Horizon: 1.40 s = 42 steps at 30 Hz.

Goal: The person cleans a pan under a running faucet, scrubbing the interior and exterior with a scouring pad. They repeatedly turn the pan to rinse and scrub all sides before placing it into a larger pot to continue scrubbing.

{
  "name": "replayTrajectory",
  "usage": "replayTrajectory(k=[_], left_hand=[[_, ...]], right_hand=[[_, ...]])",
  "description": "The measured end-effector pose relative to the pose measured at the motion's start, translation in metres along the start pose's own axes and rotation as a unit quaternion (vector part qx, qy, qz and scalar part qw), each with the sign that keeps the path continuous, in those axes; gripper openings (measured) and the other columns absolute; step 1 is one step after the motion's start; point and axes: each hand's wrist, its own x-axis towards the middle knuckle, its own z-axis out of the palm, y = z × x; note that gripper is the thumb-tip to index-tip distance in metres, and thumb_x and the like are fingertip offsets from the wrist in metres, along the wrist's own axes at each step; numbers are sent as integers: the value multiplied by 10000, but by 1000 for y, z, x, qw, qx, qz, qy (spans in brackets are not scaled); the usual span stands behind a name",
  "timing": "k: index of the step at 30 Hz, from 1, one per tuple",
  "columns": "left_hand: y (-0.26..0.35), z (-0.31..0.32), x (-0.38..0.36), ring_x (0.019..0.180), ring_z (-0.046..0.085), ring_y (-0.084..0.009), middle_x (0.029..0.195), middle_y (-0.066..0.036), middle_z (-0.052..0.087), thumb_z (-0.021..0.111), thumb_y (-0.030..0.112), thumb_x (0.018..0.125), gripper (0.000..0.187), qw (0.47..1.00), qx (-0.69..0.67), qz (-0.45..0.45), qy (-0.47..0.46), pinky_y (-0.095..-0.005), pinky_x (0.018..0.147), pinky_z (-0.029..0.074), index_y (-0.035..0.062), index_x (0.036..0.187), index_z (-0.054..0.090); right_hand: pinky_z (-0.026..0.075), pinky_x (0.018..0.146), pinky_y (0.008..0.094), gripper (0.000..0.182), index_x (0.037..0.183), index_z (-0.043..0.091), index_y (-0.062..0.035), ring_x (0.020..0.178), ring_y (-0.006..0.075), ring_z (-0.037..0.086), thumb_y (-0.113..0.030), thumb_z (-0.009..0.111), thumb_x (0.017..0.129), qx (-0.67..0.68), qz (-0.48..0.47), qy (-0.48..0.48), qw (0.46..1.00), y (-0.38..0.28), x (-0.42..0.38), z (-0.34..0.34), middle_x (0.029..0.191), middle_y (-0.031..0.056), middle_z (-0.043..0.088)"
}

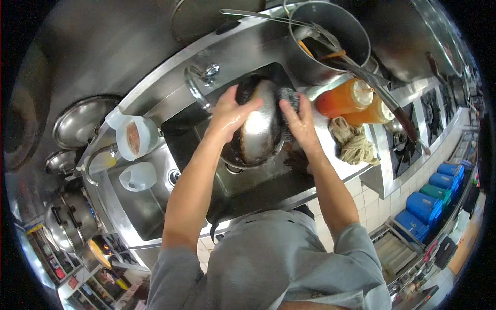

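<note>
A shiny metal pan (pixel 261 126) with dark scorched patches is held tilted over the deep sink basin (pixel 248 192). My left hand (pixel 229 114) grips its left side, thumb laid across the metal surface. Wet-looking skin shows on that hand. At the pan's right side, my right hand (pixel 301 123) is closed on a dark grey scouring pad (pixel 289 97), which lies right against the pan's edge. The faucet (pixel 197 85) stands behind the basin, just left of the pan.
A large pot (pixel 330 39) with long-handled utensils stands back right. Orange squeeze bottles (pixel 343 98) and a crumpled cloth (pixel 352 142) sit on the right counter. Cut-open plastic jugs (pixel 137 176) are at the left basin. Gas burners (pixel 408 139) lie farther right.
</note>
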Motion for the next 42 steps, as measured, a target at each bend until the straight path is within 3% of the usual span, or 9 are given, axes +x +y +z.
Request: replayTrajectory(k=[6, 12, 15, 21, 24, 29, 32, 36, 42], left_hand=[[-34, -34, -44, 1070, 678, -259, 1243, -208, 661, 826, 215, 875, 750, 970, -157, -56, 178, -392, 928, 555, -54, 1460, 441], [-99, -66, -73, 1230, 594, -258, 1365, -160, 607, 755, 152, 938, 714, 938, -296, -42, 176, -412, 1038, 500, 11, 1533, 386], [-97, -59, -88, 1208, 603, -249, 1340, -148, 620, 750, 145, 940, 657, 921, -315, -48, 225, -408, 1027, 504, 5, 1495, 425], [-106, -108, -71, 1104, 658, -241, 1245, -147, 668, 764, 146, 929, 567, 925, -302, -112, 203, -374, 956, 543, -28, 1409, 517], [-130, -103, -72, 1107, 646, -215, 1256, -127, 662, 768, 141, 936, 564, 930, -322, -34, 175, -358, 966, 530, -10, 1417, 515], [-149, -91, -73, 1075, 635, -191, 1247, -109, 660, 777, 142, 931, 516, 903, -312, -12, 295, -335, 942, 517, -13, 1367, 548], [-177, -118, -64, 1053, 644, -208, 1206, -131, 672, 842, 195, 881, 567, 893, -319, -53, 313, -346, 937, 524, -44, 1308, 555], [-187, -127, -60, 1030, 656, -224, 1198, -185, 664, 871, 213, 854, 674, 880, -335, -84, 325, -360, 911, 545, -135, 1294, 497], [-171, -106, -62, 983, 646, -175, 1110, -117, 695, 894, 220, 837, 535, 863, -345, -88, 359, -321, 855, 535, -58, 1195, 609]], right_hand=[[490, 937, 444, 399, 1103, 645, 31, 1074, 387, 596, -269, 784, 880, -40, -155, -92, 983, -22, -59, 43, 1123, 224, 593], [531, 722, 488, 181, 913, 624, 4, 799, 443, 620, -149, 687, 840, -61, -217, -105, 969, -10, -62, 102, 867, 230, 601], [499, 724, 477, 217, 940, 625, 30, 831, 433, 611, -132, 709, 822, -139, -162, -119, 970, -26, -16, 131, 857, 228, 579], [529, 792, 472, 290, 982, 631, 3, 870, 436, 636, -199, 751, 811, -134, -78, -225, 962, -41, -95, 134, 935, 221, 633], [532, 761, 476, 284, 979, 634, 3, 840, 438, 641, -209, 736, 820, -161, -175, -184, 954, -20, -58, 141, 928, 223, 641], [553, 848, 496, 347, 1076, 649, -6, 918, 450, 686, -252, 694, 835, -203, -10, -209, 956, 0, 21, 179, 986, 267, 687], [514, 805, 493, 263, 967, 643, 9, 917, 430, 647, -194, 718, 817, -162, -144, -151, 964, 11, -7, 197, 968, 235, 658], [521, 787, 482, 255, 945, 633, 7, 880, 448, 626, -179, 736, 804, -176, -164, -150, 959, 4, -27, 202, 899, 223, 625], [526, 711, 478, 231, 918, 627, -6, 809, 441, 628, -137, 740, 764, -191, -171, -214, 943, 1, -38, 181, 881, 216, 615]])
